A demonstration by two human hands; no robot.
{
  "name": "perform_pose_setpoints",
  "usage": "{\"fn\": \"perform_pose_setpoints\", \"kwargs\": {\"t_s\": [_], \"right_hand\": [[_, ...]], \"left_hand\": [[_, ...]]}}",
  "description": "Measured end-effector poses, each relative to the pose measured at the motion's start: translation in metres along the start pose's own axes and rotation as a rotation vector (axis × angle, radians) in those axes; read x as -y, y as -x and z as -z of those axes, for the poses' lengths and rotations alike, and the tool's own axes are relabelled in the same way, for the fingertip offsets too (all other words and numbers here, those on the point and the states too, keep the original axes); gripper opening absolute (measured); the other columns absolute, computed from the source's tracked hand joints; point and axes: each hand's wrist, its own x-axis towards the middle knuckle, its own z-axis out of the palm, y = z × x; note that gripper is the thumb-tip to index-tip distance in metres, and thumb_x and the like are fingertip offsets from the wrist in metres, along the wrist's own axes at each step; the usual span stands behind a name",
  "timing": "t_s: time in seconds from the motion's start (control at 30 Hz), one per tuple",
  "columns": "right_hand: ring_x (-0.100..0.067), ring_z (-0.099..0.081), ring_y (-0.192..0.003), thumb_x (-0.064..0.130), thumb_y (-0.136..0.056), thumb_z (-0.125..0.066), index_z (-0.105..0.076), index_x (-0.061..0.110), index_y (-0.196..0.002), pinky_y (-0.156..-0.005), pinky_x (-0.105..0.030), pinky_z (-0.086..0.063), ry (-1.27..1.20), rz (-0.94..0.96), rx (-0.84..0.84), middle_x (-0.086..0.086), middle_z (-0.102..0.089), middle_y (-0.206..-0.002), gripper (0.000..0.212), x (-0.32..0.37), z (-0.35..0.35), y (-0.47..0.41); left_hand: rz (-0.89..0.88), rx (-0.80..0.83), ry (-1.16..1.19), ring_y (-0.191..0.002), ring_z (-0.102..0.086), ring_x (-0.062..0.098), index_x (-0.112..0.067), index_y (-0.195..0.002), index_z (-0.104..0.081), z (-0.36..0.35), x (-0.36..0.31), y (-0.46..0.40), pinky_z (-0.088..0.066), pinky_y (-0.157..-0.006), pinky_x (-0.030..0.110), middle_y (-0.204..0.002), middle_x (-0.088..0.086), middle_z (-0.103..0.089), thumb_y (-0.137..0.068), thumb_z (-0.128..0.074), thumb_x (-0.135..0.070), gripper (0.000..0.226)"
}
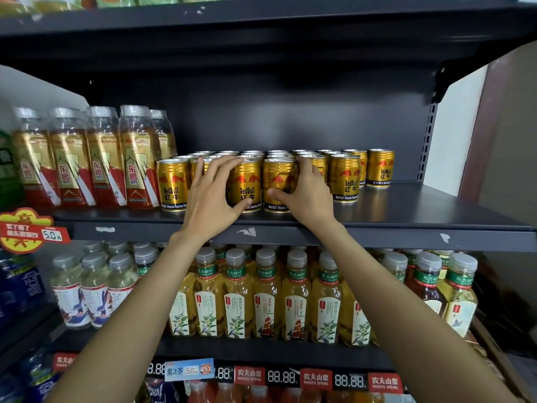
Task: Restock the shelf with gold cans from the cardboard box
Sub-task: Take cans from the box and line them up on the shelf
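Left hand (213,196) and right hand (308,193) each curl a grip round squat ribbed gold cans (246,186) on the shelf (406,219)

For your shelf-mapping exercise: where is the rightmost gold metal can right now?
In the head view, the rightmost gold can stands on the dark middle shelf, right of the can cluster, set back.

My hands: 2, my left hand (213,193) and my right hand (305,193), both on gold cans (345,177). Gold cans in front row: 7 I can see, more rows behind, too packed to count. Tall gold-label bottles (69,158) beside cans: 5 in view. Yellow tea bottles (238,298) on shelf below, front row: about 7. Pale bottles (96,289) at left below: 3 in front. Red price tags (249,375) at bottom: 3.
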Motion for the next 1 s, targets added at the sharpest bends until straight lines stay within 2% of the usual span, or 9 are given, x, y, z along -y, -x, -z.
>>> {"fn": "perform_pose_setpoints", "kwargs": {"t_s": [0.1, 0.2, 0.33, 0.5, 0.67, 0.77, 0.83, 0.9, 1.0], "right_hand": [[-0.027, -0.046, -0.125, 0.046, -0.075, -0.072, -0.027, 0.013, -0.143, -0.092, -0.039, -0.045, -0.006, 0.004, 0.004, -0.008, -0.043, -0.142, 0.087, -0.001, 0.000, 0.002], [-0.027, -0.041, -0.130, 0.039, -0.073, -0.077, -0.020, 0.016, -0.146, -0.098, -0.041, -0.042, -0.066, -0.007, 0.086, -0.009, -0.040, -0.144, 0.095, -0.004, 0.004, 0.003], [-0.028, -0.050, -0.124, 0.030, -0.073, -0.078, -0.015, 0.017, -0.148, -0.097, -0.040, -0.045, -0.061, 0.013, 0.114, -0.009, -0.050, -0.138, 0.099, -0.005, 0.006, 0.007], [-0.030, -0.053, -0.120, 0.029, -0.073, -0.079, -0.016, 0.017, -0.146, -0.095, -0.043, -0.047, -0.044, 0.017, 0.078, -0.012, -0.053, -0.133, 0.098, -0.003, 0.002, 0.009], [-0.031, -0.054, -0.119, 0.031, -0.074, -0.078, -0.012, 0.016, -0.148, -0.095, -0.045, -0.049, -0.026, 0.017, 0.095, -0.013, -0.053, -0.133, 0.100, -0.003, 0.000, 0.007], [-0.032, -0.049, -0.125, 0.037, -0.077, -0.073, -0.007, 0.015, -0.149, -0.095, -0.044, -0.046, -0.003, 0.006, 0.121, -0.014, -0.046, -0.140, 0.100, -0.003, 0.003, 0.011], [-0.030, -0.042, -0.131, 0.042, -0.081, -0.068, -0.010, 0.014, -0.149, -0.096, -0.041, -0.045, 0.027, 0.022, 0.058, -0.012, -0.040, -0.144, 0.094, -0.003, 0.008, 0.021], [-0.024, -0.038, -0.132, 0.039, -0.086, -0.063, -0.022, 0.013, -0.147, -0.098, -0.033, -0.042, -0.019, 0.077, -0.081, -0.009, -0.041, -0.144, 0.079, -0.004, 0.012, 0.037], [-0.018, -0.043, -0.125, 0.029, -0.090, -0.059, -0.043, 0.010, -0.135, -0.099, -0.021, -0.034, -0.191, 0.224, -0.309, -0.007, -0.051, -0.133, 0.052, -0.007, 0.013, 0.071]], "left_hand": [[-0.009, 0.025, 0.019, -0.135, -0.035, 0.024, -0.018, -0.137, -0.039, 0.003, 0.005, -0.001, 0.003, -0.118, 0.039, -0.141, 0.004, -0.042, -0.075, -0.074, -0.040, 0.075], [-0.059, 0.055, -0.016, -0.137, -0.033, 0.021, -0.017, -0.139, -0.036, 0.005, 0.010, -0.002, 0.008, -0.117, 0.039, -0.143, 0.005, -0.041, -0.077, -0.072, -0.043, 0.077], [-0.084, 0.088, -0.040, -0.142, -0.018, 0.012, -0.018, -0.142, -0.031, 0.005, 0.012, -0.002, 0.007, -0.117, 0.042, -0.149, 0.005, -0.033, -0.078, -0.070, -0.043, 0.079], [-0.067, 0.094, -0.030, -0.137, -0.032, 0.020, -0.018, -0.142, -0.032, 0.005, 0.012, -0.002, 0.004, -0.118, 0.042, -0.145, 0.004, -0.039, -0.078, -0.071, -0.042, 0.079], [-0.060, 0.112, -0.038, -0.137, -0.033, 0.021, -0.017, -0.142, -0.031, 0.005, 0.011, -0.002, 0.002, -0.118, 0.044, -0.145, 0.005, -0.039, -0.078, -0.070, -0.043, 0.079], [-0.055, 0.126, -0.065, -0.139, -0.029, 0.020, -0.016, -0.144, -0.029, 0.010, 0.006, -0.001, 0.001, -0.118, 0.046, -0.148, 0.004, -0.035, -0.080, -0.068, -0.042, 0.079], [-0.033, 0.101, -0.079, -0.140, -0.026, 0.018, -0.015, -0.145, -0.029, 0.014, -0.004, 0.002, -0.004, -0.118, 0.047, -0.150, 0.003, -0.032, -0.082, -0.066, -0.039, 0.076], [0.032, 0.025, -0.007, -0.139, -0.030, 0.018, -0.015, -0.142, -0.035, 0.020, -0.022, 0.013, -0.014, -0.117, 0.046, -0.147, 0.002, -0.038, -0.087, -0.061, -0.037, 0.065], [0.112, -0.154, 0.140, -0.122, -0.048, 0.016, -0.019, -0.125, -0.056, 0.027, -0.053, 0.040, -0.037, -0.104, 0.041, -0.125, -0.002, -0.059, -0.090, -0.052, -0.035, 0.039]]}}
